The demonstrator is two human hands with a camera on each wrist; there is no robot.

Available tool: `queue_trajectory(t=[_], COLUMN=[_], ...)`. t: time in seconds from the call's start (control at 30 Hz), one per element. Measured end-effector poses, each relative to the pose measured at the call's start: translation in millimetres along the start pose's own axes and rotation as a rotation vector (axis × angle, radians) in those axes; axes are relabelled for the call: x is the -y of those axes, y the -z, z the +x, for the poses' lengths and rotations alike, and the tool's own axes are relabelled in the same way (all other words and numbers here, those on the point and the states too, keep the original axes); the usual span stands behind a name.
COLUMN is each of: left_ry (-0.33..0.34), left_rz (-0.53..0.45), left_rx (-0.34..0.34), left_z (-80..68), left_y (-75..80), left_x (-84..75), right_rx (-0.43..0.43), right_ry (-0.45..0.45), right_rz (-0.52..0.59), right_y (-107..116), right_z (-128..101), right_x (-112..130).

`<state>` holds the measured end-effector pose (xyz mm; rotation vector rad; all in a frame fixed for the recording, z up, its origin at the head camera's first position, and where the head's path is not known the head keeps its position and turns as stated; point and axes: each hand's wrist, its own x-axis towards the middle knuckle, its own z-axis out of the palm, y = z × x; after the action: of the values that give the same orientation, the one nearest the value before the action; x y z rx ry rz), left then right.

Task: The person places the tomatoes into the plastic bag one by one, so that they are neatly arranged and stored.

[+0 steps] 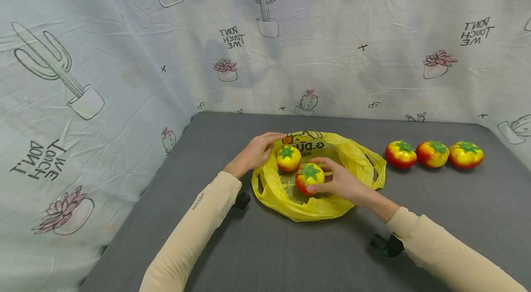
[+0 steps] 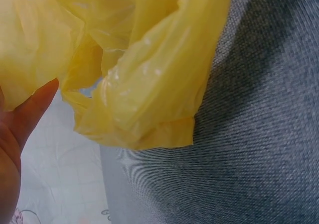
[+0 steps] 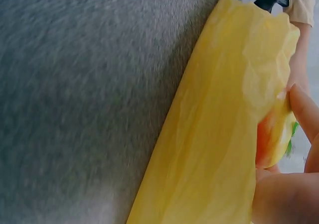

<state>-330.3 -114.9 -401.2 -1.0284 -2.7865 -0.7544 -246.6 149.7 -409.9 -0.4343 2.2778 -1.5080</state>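
A yellow plastic bag [image 1: 319, 211] lies on its side-rolled rim with its mouth spread upward. My left hand [image 1: 257, 151] holds its left rim; in the left wrist view the thumb [image 2: 37, 107] lies against the yellow plastic, and the other fingers are mostly hidden. Over the bag's mouth, my right hand [image 1: 338, 181] grips a red-and-yellow toy tomato [image 1: 309, 177] with a green leafy top. A second toy tomato [image 1: 288, 158] sits inside the bag, beside the left fingers. The right wrist view shows the gripped tomato partly behind the bag wall [image 3: 209, 119].
Three more toy tomatoes stand in a row at the right: a left one [image 1: 401, 154], a middle one [image 1: 432, 154] and a right one [image 1: 466, 154]. They rest on a grey table [image 1: 265, 255]. A cactus-print cloth [image 1: 315, 52] hangs behind and along the left.
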Motion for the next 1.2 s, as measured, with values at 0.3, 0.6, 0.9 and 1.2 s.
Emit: queue_trajectory(t=[0.3,0.6,0.9,1.2], left_ry=[0.003,-0.036,-0.043,-0.035], left_rz=[-0.003,0.013,0.019,0.028], left_rx=[-0.002,-0.012,-0.014,-0.013], left_z=[-0.5,1.0,0.8,0.4], left_y=[-0.2,-1.2,-3.1,-3.0], left_x=[0.1,0.7,2.1,1.8], right_rx=[0.039,0.063,0.086,0.062], right_ry=[0.024,0.037,0.058,0.06], right_rz=[0.001,-0.021,-0.006,-0.034], right_y=[-17.6,-24.4,-28.1,-30.8], right_z=[8.2,13.6,17.5,20.3], right_x=[4.0,4.8,0.7,0.6])
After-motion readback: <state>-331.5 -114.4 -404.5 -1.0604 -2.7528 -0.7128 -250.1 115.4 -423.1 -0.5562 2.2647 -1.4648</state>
